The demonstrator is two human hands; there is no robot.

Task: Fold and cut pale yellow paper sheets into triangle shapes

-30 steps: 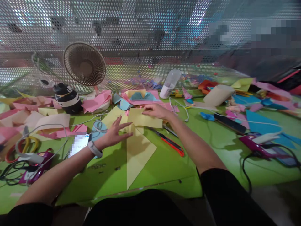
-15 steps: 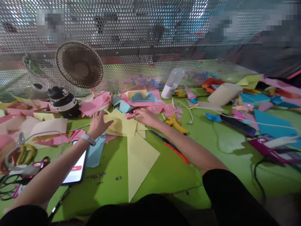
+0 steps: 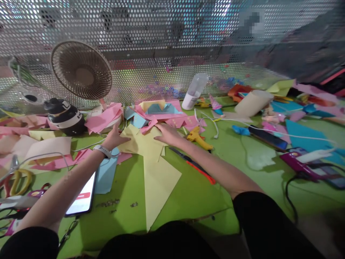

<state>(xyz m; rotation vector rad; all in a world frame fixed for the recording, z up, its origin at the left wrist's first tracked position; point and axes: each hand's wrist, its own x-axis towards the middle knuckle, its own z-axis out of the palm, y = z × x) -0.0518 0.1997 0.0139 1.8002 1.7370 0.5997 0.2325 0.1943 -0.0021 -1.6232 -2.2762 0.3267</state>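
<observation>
My left hand (image 3: 115,137) is open, thumb and fingers spread, at the left edge of a yellow paper sheet (image 3: 151,144). Its fingertips are partly hidden near a pink sheet. Over the right side of the yellow paper is my right hand (image 3: 167,134), thumb held apart from the fingers. Those fingertips meet the end of a folded pink paper strip (image 3: 148,126); whether they touch it I cannot tell. A long pointed yellow sheet (image 3: 159,180) reaches toward me. Just behind the hands lie pink paper (image 3: 178,122) and a blue folded piece (image 3: 159,109).
Right of my arm are a yellow glue gun (image 3: 199,137) and scissors-like red-handled tool (image 3: 201,172). A phone (image 3: 81,198) lies under my left forearm. Behind stand a fan (image 3: 82,72), black bottle (image 3: 66,117) and clear-topped bottle (image 3: 195,90). A white cable (image 3: 269,129) crosses the right side.
My right hand's thumb has parted from its fingers, and the pink strip now shows more fully behind them. My left hand stays beside the yellow paper. The whole view has shifted slightly.
</observation>
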